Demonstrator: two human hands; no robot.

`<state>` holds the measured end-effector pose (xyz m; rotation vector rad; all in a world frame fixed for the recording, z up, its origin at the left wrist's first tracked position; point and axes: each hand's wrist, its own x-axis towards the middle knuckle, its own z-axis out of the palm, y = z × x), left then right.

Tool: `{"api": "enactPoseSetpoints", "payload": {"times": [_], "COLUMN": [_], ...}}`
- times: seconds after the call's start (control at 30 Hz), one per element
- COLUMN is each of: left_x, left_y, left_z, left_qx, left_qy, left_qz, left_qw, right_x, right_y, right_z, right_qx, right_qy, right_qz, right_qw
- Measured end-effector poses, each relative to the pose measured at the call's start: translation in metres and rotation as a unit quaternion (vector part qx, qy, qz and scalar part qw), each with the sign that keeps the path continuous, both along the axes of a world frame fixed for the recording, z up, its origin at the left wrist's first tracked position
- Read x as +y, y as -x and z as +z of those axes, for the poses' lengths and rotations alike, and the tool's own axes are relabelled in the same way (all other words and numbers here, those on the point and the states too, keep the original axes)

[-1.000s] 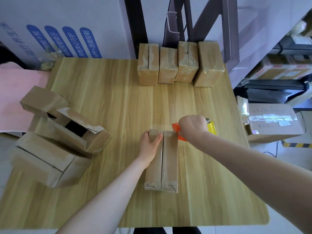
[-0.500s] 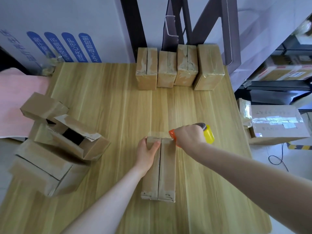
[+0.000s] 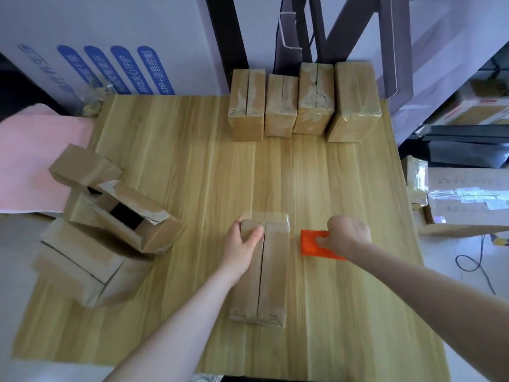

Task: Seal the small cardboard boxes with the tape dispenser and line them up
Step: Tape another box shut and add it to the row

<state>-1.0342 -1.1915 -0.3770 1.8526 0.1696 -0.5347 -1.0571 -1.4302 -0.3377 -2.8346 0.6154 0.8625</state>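
the small brown cardboard box (image 3: 260, 271) being worked on lies in the lower centre of the frame on the light wooden table (image 3: 192, 175). its long axis runs straight up and down the picture, and its dark centre seam follows the same line. a glossy film of clear tape shows over its far end; i cannot tell whether tape covers the whole seam.

the left hand (image 3: 242, 244) grips the box's far left corner, with the thumb lying on top beside the seam and the fingers wrapped over the edge. the right hand (image 3: 348, 235) has its fingers curled tight round the orange plastic tape dispenser (image 3: 316, 245). the dispenser sits just to the right of the box's far end, apart from it, with its flat orange face turned toward the box. so the left hand is the one on the box. any further taping would, i judge, mean bringing the dispenser leftward onto the seam.

counted: one box in hand and one dispenser. four taped brown cardboard boxes (image 3: 281, 106) stand side by side at the upper centre. what looks like three unsealed brown cardboard boxes (image 3: 121, 216) are piled at the left edge, one of them gaping open.
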Motion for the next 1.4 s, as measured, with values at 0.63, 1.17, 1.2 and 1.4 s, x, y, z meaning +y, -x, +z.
{"api": "enactPoseSetpoints", "payload": {"times": [0.63,1.17,1.2,1.4], "left_x": [-0.03,0.021,0.02,-0.003], "left_y": [0.041,0.057,0.045,-0.01], "left_z": [0.0,0.011,0.015,0.03], "left_qx": [-0.002,-0.081,-0.119,-0.134], "left_qy": [0.161,-0.043,-0.085,-0.275], "left_qz": [0.359,0.16,0.12,-0.129], "left_qw": [0.919,0.983,0.982,0.943], "right_x": [0.065,0.084,0.085,0.086], "right_y": [0.053,0.052,0.053,0.056], "right_z": [0.039,0.031,0.031,0.034], "right_qx": [-0.322,-0.359,-0.363,-0.373], "right_qy": [-0.384,-0.354,-0.355,-0.345], "right_qz": [-0.454,-0.406,-0.404,-0.393], "right_qw": [0.737,0.762,0.761,0.767]}}
